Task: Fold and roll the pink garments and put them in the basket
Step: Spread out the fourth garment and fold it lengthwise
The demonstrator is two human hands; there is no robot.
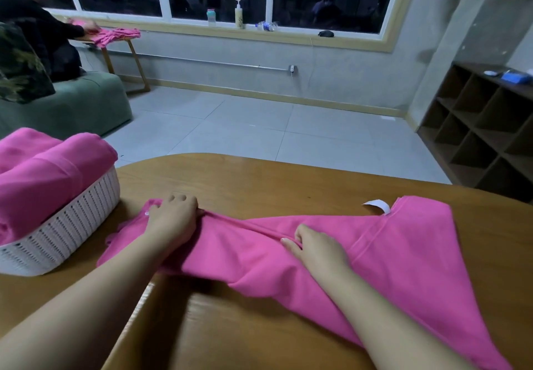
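A pink garment (389,257) lies spread across the wooden table (259,185), with a white label (376,205) at its far edge. My left hand (173,216) grips a bunched fold at the garment's left end, fingers curled over it. Near the middle, my right hand (314,247) pinches the same fold ridge. A white woven basket (66,225) stands at the table's left edge, close to my left hand. It holds rolled pink garments (49,167) that rise above its rim.
Beyond the table are a grey tiled floor, a green sofa (72,104) at the left and dark cubby shelves (478,133) at the right. At the far left another person handles pink cloth on a small table (115,35). Bottles stand on the windowsill.
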